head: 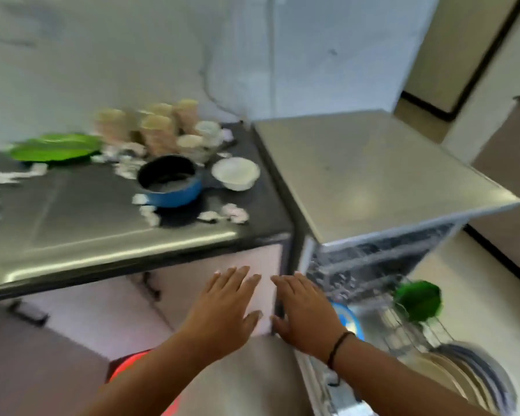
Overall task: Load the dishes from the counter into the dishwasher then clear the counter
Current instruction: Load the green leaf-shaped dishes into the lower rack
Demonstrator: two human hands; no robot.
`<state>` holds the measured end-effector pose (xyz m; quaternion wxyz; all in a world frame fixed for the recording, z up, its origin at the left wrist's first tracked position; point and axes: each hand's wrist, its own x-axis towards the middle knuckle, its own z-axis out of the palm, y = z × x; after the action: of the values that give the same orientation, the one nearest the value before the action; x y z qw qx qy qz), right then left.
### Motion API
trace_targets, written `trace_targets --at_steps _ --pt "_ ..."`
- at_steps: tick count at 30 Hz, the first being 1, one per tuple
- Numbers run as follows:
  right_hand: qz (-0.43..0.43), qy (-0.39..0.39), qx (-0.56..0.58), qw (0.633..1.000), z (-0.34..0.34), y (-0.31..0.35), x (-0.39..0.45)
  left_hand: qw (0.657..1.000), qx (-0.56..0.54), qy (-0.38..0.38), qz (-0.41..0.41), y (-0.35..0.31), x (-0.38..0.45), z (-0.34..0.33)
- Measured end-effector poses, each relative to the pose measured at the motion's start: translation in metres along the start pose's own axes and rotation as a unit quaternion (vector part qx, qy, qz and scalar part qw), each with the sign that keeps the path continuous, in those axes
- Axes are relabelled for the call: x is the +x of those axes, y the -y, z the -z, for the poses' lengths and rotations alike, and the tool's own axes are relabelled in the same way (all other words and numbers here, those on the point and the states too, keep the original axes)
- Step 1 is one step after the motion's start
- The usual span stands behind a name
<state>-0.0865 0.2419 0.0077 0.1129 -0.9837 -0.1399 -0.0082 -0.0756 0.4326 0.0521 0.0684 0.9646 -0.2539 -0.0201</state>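
Reaching fwd, we hold our left hand (pixel 222 310) and right hand (pixel 305 312) flat, fingers straight, slightly apart, gripping nothing. No readable writing; pic blurred. Blue pot (pixel 170 181), white bowl (pixel 235 173), cups (pixel 159 127), green plate (pixel 56 147) sit on dark counter (pixel 72 220), left of open dishwasher (pixel 373 175); white wall behind.

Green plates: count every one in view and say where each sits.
2. One green plate lies flat at the counter's back left. Another green plate stands upright in the dishwasher rack. Blur may hide others.
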Motion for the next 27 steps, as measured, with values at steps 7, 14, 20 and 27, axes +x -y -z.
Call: trace_targets --at_steps 7,14,20,27 --pt "0.122 -0.011 0.011 0.992 0.034 0.191 0.090 0.966 -0.015 -0.138 0.216 0.143 -0.128 0.091" --pt "0.160 -0.021 0.044 0.986 0.069 0.291 0.192 0.937 -0.014 -0.179 0.299 0.241 -0.158 0.133" --pt "0.134 -0.018 0.121 0.983 0.060 0.326 0.300 0.929 0.011 -0.168 0.330 0.344 -0.103 0.149" --pt "0.056 0.097 0.228 0.967 0.022 0.341 0.432 0.917 0.032 -0.107 0.382 0.458 -0.015 0.172"
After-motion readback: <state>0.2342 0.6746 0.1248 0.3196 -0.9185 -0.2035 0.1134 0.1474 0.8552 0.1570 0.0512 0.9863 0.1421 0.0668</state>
